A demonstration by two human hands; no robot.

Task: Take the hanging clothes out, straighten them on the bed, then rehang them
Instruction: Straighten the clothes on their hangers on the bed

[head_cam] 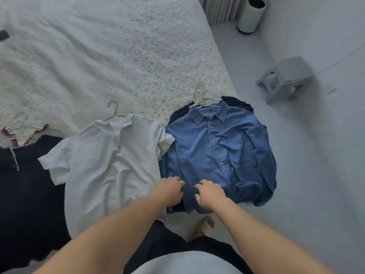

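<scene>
A blue denim shirt (227, 153) lies buttoned on a white hanger (203, 99) at the bed's right corner, on top of darker clothes with more hangers. Its hem hangs over the bed's edge. My left hand (170, 189) and my right hand (209, 194) rest close together on the shirt's lower front, fingers curled into the cloth. Left of it lies a white short-sleeved top (110, 171) on a hanger (113, 110). Further left is a dark garment (27, 194) over a white piece with red trim (13, 138), on pale hangers.
The bed (102, 56) has a white textured cover and stretches away to the back. On the grey floor to the right stand a small grey stool (284, 80) and a ribbed cylindrical bin (250, 14). My foot in a slipper (205, 226) is below the bed's edge.
</scene>
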